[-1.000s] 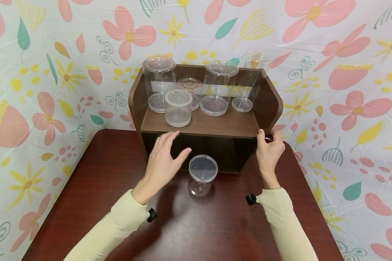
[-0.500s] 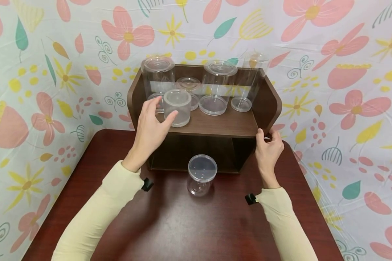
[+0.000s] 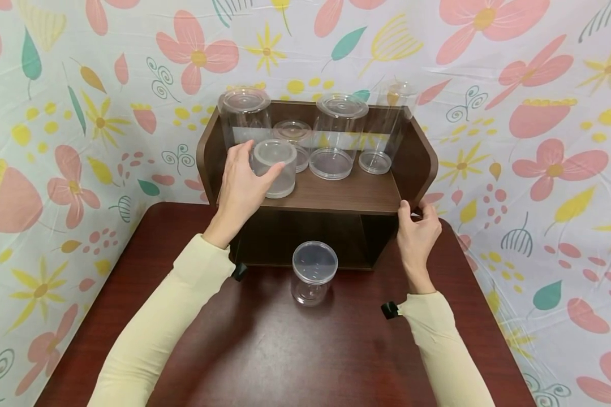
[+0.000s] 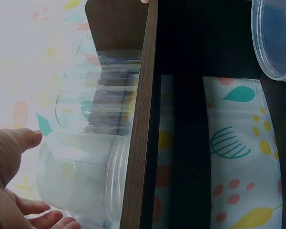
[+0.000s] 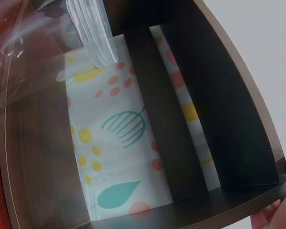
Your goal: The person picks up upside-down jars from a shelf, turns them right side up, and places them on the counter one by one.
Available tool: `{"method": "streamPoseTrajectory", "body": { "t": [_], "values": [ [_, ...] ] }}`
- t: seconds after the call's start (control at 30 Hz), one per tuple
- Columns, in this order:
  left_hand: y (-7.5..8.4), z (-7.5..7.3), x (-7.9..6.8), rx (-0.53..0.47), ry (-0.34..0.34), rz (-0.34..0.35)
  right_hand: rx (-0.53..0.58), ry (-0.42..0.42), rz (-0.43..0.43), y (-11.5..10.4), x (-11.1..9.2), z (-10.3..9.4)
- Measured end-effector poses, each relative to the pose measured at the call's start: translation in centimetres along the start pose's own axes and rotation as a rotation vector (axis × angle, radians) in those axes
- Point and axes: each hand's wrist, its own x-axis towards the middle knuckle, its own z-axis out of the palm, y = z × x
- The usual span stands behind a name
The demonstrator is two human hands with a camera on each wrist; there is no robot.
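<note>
In the head view, my left hand (image 3: 244,183) reaches around a frosted, cylindrical jar (image 3: 280,183) near the front of a brown shelf unit (image 3: 346,195). The thumb crosses the jar's front, while the other fingers lie along its left side. Seen from the left wrist, the thumb tip (image 4: 34,138) is right at the frosted jar's end, and the fingers (image 4: 45,220) run beside it. My right hand (image 3: 418,232) grips the shelf's right front corner. On the table before the shelf stands a clear lidded jar (image 3: 314,265).
Behind the frosted jar, several clear containers stand on the upper shelf: a tall jar (image 3: 245,116) at left, a small one (image 3: 300,141), another tall jar (image 3: 338,135) and a narrow cylinder (image 3: 382,135). The reddish table (image 3: 285,350) meets a floral sheet (image 3: 539,113).
My left hand has risen from in front of the shelf to the frosted jar, then shifted slightly right around it. My right hand stays at the shelf corner.
</note>
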Motion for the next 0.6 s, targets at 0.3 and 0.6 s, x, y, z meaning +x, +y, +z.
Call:
{"method": "streamPoseTrajectory", "body": {
  "t": [0.3, 0.6],
  "values": [
    [0.2, 1.1, 0.5, 0.043, -0.008, -0.031, 0.004, -0.005, 0.000, 0.0, -0.1, 0.0],
    [0.7, 2.1, 0.7, 0.036, -0.032, -0.068, 0.005, -0.002, -0.006, -0.1, -0.1, 0.0]
  ]
}}
